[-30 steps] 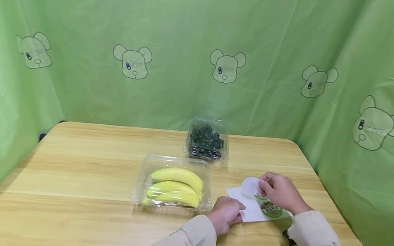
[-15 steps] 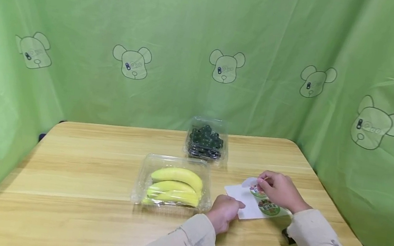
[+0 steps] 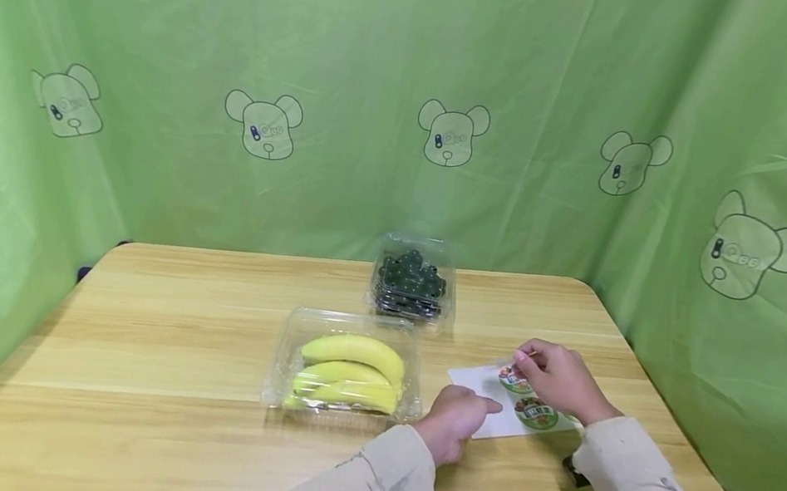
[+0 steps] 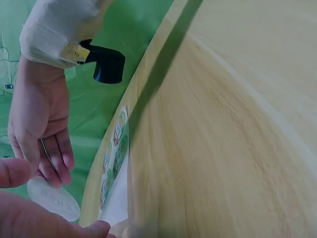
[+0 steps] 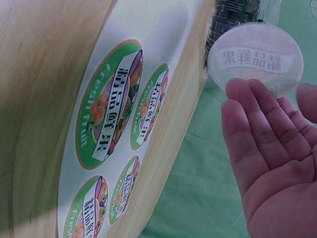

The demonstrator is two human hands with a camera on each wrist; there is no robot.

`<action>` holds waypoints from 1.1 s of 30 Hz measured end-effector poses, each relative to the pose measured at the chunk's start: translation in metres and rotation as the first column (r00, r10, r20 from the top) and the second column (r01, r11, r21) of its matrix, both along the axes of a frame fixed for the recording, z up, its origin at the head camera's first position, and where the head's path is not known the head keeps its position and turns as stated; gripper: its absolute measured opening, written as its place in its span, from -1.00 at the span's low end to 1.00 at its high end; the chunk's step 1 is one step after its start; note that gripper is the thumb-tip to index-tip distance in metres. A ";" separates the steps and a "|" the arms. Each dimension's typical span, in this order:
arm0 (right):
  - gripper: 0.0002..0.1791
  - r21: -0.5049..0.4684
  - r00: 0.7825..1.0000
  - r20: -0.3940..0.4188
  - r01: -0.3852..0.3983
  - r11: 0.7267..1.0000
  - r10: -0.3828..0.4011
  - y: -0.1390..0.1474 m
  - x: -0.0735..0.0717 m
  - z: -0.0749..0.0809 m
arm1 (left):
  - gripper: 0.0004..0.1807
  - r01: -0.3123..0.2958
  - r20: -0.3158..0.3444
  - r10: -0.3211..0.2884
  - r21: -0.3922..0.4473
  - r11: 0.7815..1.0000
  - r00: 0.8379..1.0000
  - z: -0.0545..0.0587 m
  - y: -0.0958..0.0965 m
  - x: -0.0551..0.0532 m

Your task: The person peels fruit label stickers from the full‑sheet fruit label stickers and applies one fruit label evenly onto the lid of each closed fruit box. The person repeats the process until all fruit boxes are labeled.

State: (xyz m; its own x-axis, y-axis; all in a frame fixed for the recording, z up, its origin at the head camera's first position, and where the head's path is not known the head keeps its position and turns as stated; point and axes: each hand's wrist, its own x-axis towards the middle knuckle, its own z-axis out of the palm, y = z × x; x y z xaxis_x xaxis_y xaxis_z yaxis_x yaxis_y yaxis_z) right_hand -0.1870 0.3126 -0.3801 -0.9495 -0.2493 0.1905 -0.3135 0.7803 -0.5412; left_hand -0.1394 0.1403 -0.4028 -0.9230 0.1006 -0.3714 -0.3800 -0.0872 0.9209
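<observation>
In the right wrist view, an oval sticker (image 5: 257, 59) shows its pale back with mirrored lettering. My right hand (image 3: 559, 378) pinches it by the edge, over the far part of the white sticker sheet (image 3: 488, 431). Round green "Fresh fruit" stickers (image 5: 111, 104) lie on that sheet, several in the right wrist view. At the sheet's left side is my left hand (image 3: 450, 423), one finger stretched over the paper. In the left wrist view, its thumb (image 4: 15, 172) stands apart from the fingertip near the sheet's corner, gripping nothing visible.
A clear plastic box (image 3: 288, 348) with bananas (image 3: 353, 351) stands just left of my left hand. Further back is another clear box (image 3: 448, 308) with dark grapes (image 3: 414, 275). A green curtain (image 3: 362, 40) surrounds the wooden table (image 3: 148, 328).
The pinched sticker's pale back, visible in the head view a second ago, has turned out of sight there. My left hand has shifted slightly, its top finger reaching further over the sheet.
</observation>
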 end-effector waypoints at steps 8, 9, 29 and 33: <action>-0.83 -0.014 1.000 0.020 0.018 1.000 -0.018 0.002 0.002 -0.001 | -0.34 0.004 0.002 -0.004 0.016 1.000 1.000 0.004 0.000 0.004; -0.84 -0.017 0.999 0.035 0.023 1.000 -0.022 0.002 0.002 -0.002 | -0.33 0.008 0.008 -0.008 0.015 1.000 1.000 0.005 -0.001 0.005; -0.86 -0.029 0.997 0.048 0.063 0.998 -0.061 0.004 0.004 -0.002 | -0.40 0.002 -0.010 -0.002 0.007 1.000 1.000 0.006 -0.003 0.000; -0.87 -0.042 0.997 0.045 0.058 0.997 -0.056 0.004 0.003 -0.001 | -0.42 0.018 -0.024 -0.018 -0.008 1.000 1.000 0.008 -0.007 -0.003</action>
